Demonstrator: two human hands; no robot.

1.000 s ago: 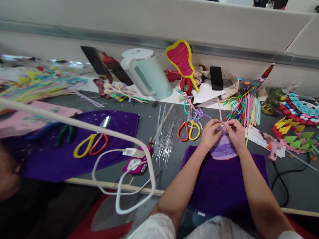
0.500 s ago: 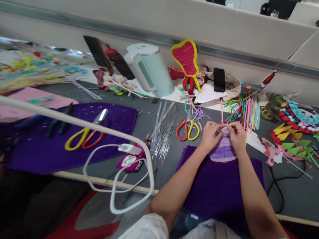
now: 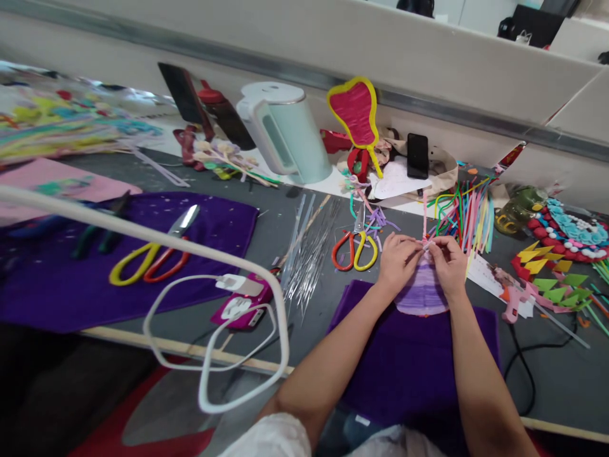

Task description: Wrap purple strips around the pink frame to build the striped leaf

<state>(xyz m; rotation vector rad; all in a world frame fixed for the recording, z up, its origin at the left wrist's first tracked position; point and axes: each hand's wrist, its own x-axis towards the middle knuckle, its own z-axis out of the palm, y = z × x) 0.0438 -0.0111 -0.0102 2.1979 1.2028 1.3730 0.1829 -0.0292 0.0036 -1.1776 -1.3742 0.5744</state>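
Note:
Both of my hands meet over a rounded purple pipe-cleaner piece (image 3: 422,293), striped in lighter and darker purple. My left hand (image 3: 398,259) pinches at its narrow top from the left. From the right, my right hand (image 3: 447,259) pinches at the same spot, fingertips almost touching the left ones. A pink pipe-cleaner stem (image 3: 425,216) points away from the hands toward the wall. A small pale strand shows between the fingertips, too fine to make out. Below the piece lies a folded dark purple cloth (image 3: 404,368).
Scissors (image 3: 356,249) with red and yellow handles lie left of my hands, near thin metal wires (image 3: 309,266). A kettle (image 3: 290,133) and a pink-and-yellow pipe-cleaner shape (image 3: 354,114) stand behind. A pink glue gun (image 3: 514,295) lies right. A white cable (image 3: 284,324) loops at left.
My fingertips have shifted slightly at the piece's top, and the pale strand between them shows more clearly. The whole view has moved a little; the piece stays in both hands.

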